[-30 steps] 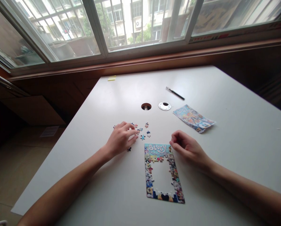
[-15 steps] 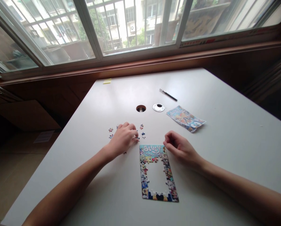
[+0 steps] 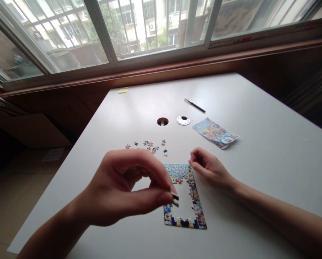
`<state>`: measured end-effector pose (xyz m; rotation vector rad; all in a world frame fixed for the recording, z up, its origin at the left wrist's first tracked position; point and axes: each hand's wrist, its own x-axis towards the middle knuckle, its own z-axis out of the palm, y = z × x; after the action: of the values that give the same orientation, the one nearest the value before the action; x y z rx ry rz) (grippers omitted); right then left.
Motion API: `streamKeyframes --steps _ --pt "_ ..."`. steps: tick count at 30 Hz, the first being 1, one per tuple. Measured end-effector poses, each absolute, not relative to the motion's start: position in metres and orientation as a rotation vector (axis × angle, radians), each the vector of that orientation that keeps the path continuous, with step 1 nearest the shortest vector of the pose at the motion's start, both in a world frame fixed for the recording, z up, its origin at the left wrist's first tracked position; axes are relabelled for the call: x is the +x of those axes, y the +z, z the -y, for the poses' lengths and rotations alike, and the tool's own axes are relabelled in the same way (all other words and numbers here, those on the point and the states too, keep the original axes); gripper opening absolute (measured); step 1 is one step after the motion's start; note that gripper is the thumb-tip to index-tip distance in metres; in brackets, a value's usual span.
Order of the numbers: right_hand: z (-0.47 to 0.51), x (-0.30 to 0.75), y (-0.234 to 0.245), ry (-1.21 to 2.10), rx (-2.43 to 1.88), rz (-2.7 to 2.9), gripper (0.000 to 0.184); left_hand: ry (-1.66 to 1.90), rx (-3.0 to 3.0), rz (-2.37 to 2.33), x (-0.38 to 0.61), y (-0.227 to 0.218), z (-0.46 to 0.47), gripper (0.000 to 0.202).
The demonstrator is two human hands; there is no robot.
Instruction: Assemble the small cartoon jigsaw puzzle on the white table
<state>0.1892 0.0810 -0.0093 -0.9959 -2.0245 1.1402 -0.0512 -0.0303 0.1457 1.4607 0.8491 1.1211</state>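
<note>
My left hand (image 3: 128, 187) is raised close to the camera, thumb and forefinger pinching a small jigsaw piece (image 3: 175, 198) seen nearly edge-on. Behind it lies a jigsaw puzzle (image 3: 195, 192) with a filled border and top and an open white middle; my hand hides part of its left side. At the puzzle's top right corner, my right hand (image 3: 208, 165) rests with fingers curled closed. Whether anything is inside those fingers is hidden. Several loose jigsaw pieces (image 3: 149, 144) are scattered on the table beyond my left hand.
A creased picture sheet (image 3: 215, 132) lies on the white table (image 3: 263, 162), right of the pieces. Farther back are a pen (image 3: 195, 105), a round metal cover (image 3: 183, 120) and a cable hole (image 3: 162, 121). A yellow sticky note (image 3: 123, 90) is at the far left edge, below the window.
My left hand has lifted from the loose pieces and come nearer the camera and right, now with a jigsaw piece pinched in it. My right hand stays by the puzzle's corner.
</note>
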Motion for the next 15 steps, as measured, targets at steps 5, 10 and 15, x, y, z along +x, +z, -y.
streamKeyframes --steps 5,10,15 --pt "-0.081 0.189 -0.009 1.143 -0.992 2.025 0.013 1.032 1.613 -1.059 -0.067 0.143 0.016 0.008" --pt "-0.081 0.188 -0.008 1.145 -0.99 2.026 0.013 0.519 1.991 -1.462 -0.097 0.104 -0.023 0.009" --pt "-0.082 0.189 -0.01 1.132 -0.992 2.04 0.013 0.249 2.285 -1.584 -0.113 0.064 -0.044 0.015"
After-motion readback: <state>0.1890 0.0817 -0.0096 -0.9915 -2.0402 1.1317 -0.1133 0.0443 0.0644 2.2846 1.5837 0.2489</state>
